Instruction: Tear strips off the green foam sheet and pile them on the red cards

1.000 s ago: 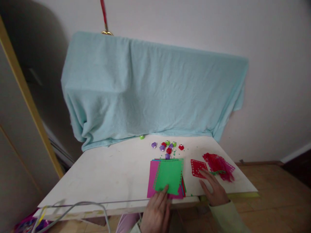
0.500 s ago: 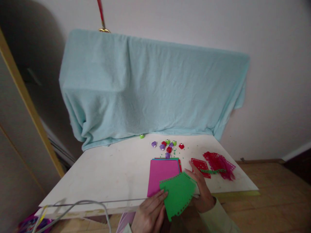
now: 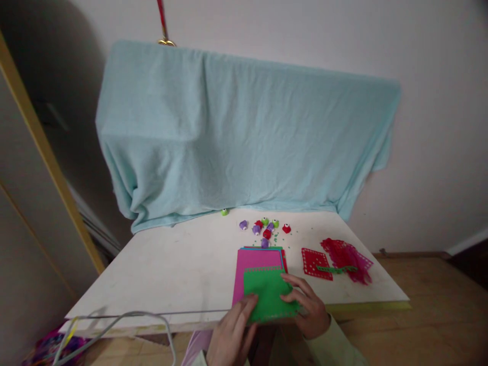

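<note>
A green sheet (image 3: pixel 267 292) with small holes punched along its edges lies over the front of a stack of coloured sheets. My left hand (image 3: pixel 233 328) grips it at the lower left corner, fingers on top. On its right edge my right hand (image 3: pixel 307 307) has bent fingers on the upper face; the thumb's hold is partly hidden. The top sheet of the stack is pink (image 3: pixel 255 258), with blue, red and green edges showing behind it. Just beyond the stack sit several small one-eyed punches, among them a purple one (image 3: pixel 265 243) and a red one (image 3: pixel 286 229).
Red and pink perforated scraps (image 3: pixel 345 259) and a red punched sheet (image 3: pixel 314 263) lie on the right of the white table (image 3: pixel 171 274). Tiny green bits are scattered near the punches. A light blue cloth (image 3: pixel 247 132) hangs behind. A grey cable (image 3: pixel 148 315) loops at the front left.
The green sheet has turned to lie squarer over the pink one. My right hand has moved from beneath its right side to fingers on top; my left hand stays at the left edge.
</note>
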Demonstrator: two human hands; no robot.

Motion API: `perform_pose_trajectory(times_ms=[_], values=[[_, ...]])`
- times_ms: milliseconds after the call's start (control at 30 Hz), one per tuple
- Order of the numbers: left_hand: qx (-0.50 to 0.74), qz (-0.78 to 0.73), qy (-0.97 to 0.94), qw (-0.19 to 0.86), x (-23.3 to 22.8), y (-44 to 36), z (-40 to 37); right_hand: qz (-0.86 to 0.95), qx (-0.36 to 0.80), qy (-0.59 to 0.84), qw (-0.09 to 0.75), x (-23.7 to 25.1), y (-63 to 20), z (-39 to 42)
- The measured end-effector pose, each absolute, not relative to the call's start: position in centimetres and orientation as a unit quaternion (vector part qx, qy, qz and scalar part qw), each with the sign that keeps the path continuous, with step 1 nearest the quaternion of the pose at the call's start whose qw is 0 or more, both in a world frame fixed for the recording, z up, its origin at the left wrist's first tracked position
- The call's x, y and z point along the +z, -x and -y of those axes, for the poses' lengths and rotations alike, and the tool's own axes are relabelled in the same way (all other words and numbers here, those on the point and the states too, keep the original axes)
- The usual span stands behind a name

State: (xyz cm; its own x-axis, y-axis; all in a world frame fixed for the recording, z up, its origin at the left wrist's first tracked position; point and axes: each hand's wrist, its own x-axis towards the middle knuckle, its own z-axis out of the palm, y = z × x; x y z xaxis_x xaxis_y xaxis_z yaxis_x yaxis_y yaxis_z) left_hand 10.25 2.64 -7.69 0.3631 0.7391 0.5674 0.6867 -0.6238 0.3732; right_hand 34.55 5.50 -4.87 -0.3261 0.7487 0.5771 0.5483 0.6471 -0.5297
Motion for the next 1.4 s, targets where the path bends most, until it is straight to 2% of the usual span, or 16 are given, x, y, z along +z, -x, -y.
perform_pose_trajectory(times_ms=[333,533,800,1067,1200,1400], values=[[0.367,-0.415,-0.824,0.115,-8.6,-9.3,-2.7,0.81,0.094,0.417,0.402,-4.6,-34.8,-5.4],[0.383,-0.431,-0.808,0.124,-8.5,-9.1,-3.0,0.816,0.093,0.426,0.38,-4.6,-34.5,-5.1],[0.389,-0.453,-0.789,0.146,-8.5,-8.6,-3.9,0.809,0.086,0.424,0.397,-4.6,-34.1,-5.4],[0.379,-0.435,-0.81,0.106,-6.5,-8.0,-2.4,0.816,0.098,0.4,0.406,-2.5,-33.5,-4.6],[0.423,-0.419,-0.8,0.073,-5.3,-7.6,-2.1,0.799,0.037,0.421,0.428,-0.9,-33.3,-3.9],[0.456,-0.416,-0.786,-0.032,-7.2,-7.5,-2.2,0.787,-0.023,0.433,0.439,0.1,-32.7,-3.2]])
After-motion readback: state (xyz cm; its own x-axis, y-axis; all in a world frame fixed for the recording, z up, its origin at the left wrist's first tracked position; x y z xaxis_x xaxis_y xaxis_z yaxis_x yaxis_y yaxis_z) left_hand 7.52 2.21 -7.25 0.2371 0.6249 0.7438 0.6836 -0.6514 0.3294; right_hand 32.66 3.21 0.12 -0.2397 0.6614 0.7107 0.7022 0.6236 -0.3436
